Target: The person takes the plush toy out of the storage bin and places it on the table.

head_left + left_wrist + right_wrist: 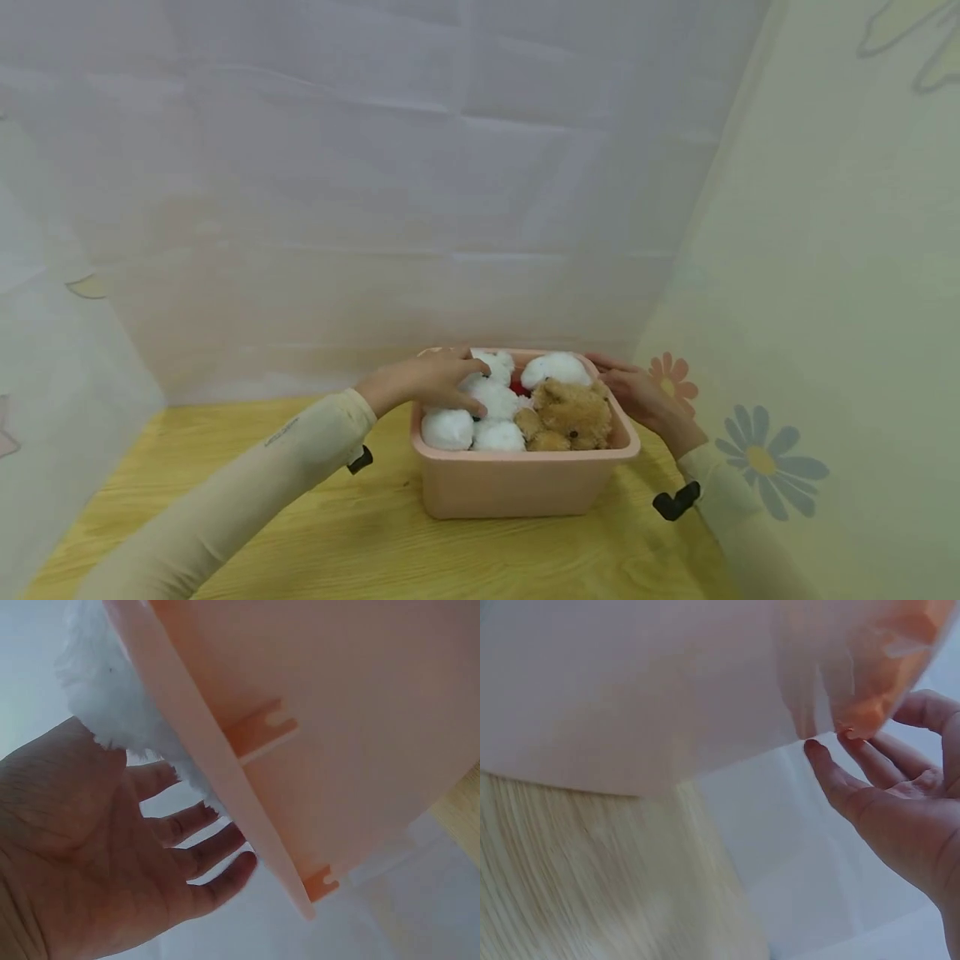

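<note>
Head view: pink tub point(517, 487) near the table's point(337, 542) back edge, toward the right corner, packed with white plush toys point(472, 417) and a brown teddy point(573, 412). Left hand point(423, 382) draped over the white plush, fingers loosely spread; right hand point(637, 392) flat against the tub's right rim.

Left wrist: fingers point(202, 855) straight, just beside the rim, white fur point(112, 690) touching the palm.

Right wrist: fingers point(832, 776) relaxed, gripping nothing, tips at the tub's edge.
</note>
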